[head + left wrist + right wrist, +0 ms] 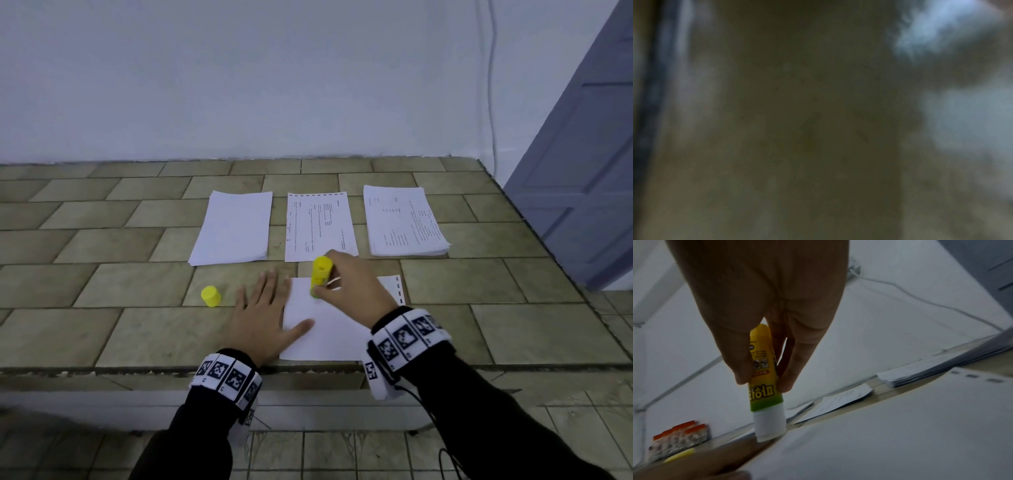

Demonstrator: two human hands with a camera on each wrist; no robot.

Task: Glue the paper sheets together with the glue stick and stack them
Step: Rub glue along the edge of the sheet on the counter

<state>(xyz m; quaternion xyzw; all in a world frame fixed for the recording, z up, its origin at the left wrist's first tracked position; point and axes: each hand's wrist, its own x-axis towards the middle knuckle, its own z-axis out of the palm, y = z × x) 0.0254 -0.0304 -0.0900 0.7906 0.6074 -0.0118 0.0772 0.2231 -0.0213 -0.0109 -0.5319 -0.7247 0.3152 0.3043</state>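
Note:
A white sheet [325,329] lies face down at the near edge of the tiled counter. My left hand [263,308] lies flat, fingers spread, its thumb pressing on the sheet's left part. My right hand [346,284] grips a yellow glue stick [321,274], tip down on the sheet's far left corner. In the right wrist view the fingers [740,353] pinch the glue stick [764,386], whose white tip touches the paper [900,434]. The yellow cap [211,296] stands on the counter left of my left hand. The left wrist view is dark and blurred.
Three lots of paper lie farther back: a blank pile [233,228], a single printed sheet [318,224] and a printed pile [404,221]. A white wall rises behind the counter [102,274], a grey door [582,171] at right. Small orange-topped items [680,439] stand at far left.

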